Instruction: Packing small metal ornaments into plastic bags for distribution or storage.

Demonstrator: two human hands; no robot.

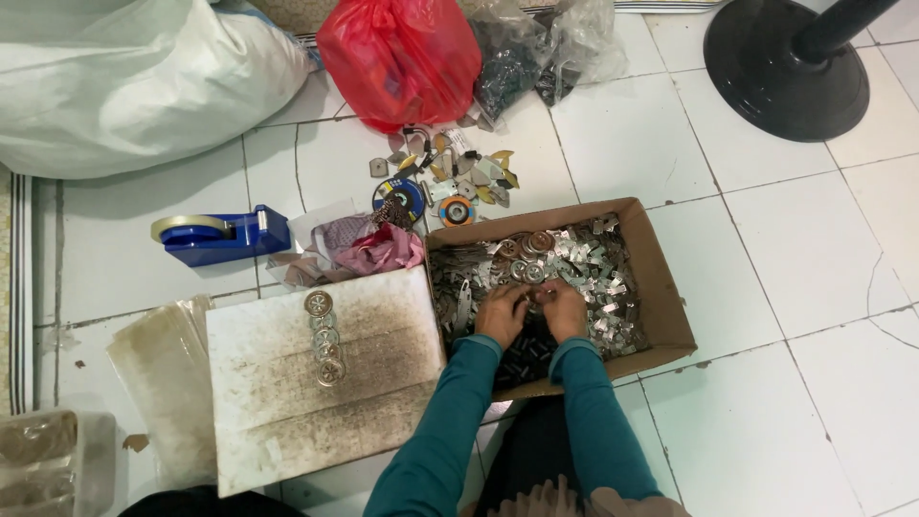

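1. A shallow cardboard box (661, 287) lies open on the tiled floor (785, 239), filled with small silvery metal pieces (598, 273) heaped loosely, some flat strips, some folded clips.
2. A few round metal discs (529, 247) with a hole in the middle lie at the far side of the heap.
3. Both hands are down in the box at its near side, close together and touching.
4. The left hand (502, 312) is curled, fingers bent into the metal pieces; its grip looks closed around something small, but what it holds is hidden.
5. The right hand (565, 308) is likewise curled with fingers folded inward against the left; whether it pinches a piece cannot be told.
6. To the left of the box, a stained white board (287, 412) carries a short row of discs (325, 337) laid overlapping.
7. Beyond it stand a blue tape dispenser (222, 235) and a red plastic bag (400, 57).
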